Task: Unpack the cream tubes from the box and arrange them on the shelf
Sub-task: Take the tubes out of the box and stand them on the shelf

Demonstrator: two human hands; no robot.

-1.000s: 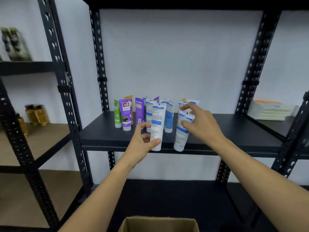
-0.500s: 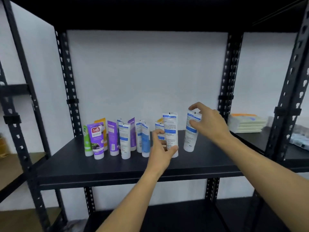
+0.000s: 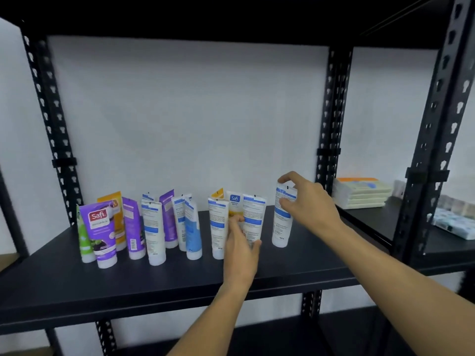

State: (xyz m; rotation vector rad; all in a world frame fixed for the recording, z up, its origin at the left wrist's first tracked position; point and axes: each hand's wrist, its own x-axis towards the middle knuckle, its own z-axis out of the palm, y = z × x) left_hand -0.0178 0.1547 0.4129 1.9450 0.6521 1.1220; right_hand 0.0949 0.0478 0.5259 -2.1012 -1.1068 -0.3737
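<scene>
On the black shelf (image 3: pixel 295 255) a row of cream tubes stands cap-down, running from the left post toward the middle. Farthest left is a green tube (image 3: pixel 84 237), half hidden behind a purple Safi tube (image 3: pixel 102 232), with an orange tube (image 3: pixel 115 214) behind it. Next come more purple and white-and-blue tubes, packed close and some leaning on their neighbours.

Right of a small gap, the left hand (image 3: pixel 240 249) grips a white tube with blue print (image 3: pixel 253 217) low on its body, fingers curled round it near the cap end; a white tube (image 3: pixel 218 227) stands just beside it on the left and a Safi tube with yellow on it (image 3: pixel 234 202) stands behind. Well to the right, the right hand (image 3: pixel 307 204) pinches the flat crimped top of another white tube (image 3: pixel 282 222), which stands on its cap apart from the rest.

These tubes look light, with soft plastic walls that likely give under a squeeze, and a glossy skin that may slip. Standing on a narrow cap they are probably tippy, so a knock could fell the row. The stiffest places to hold are judged to be the crimped seam at the top and the body just above the cap. Farther right, on the neighbouring shelf, lies a stack of flat packs (image 3: pixel 359 192). The box is out of view.
</scene>
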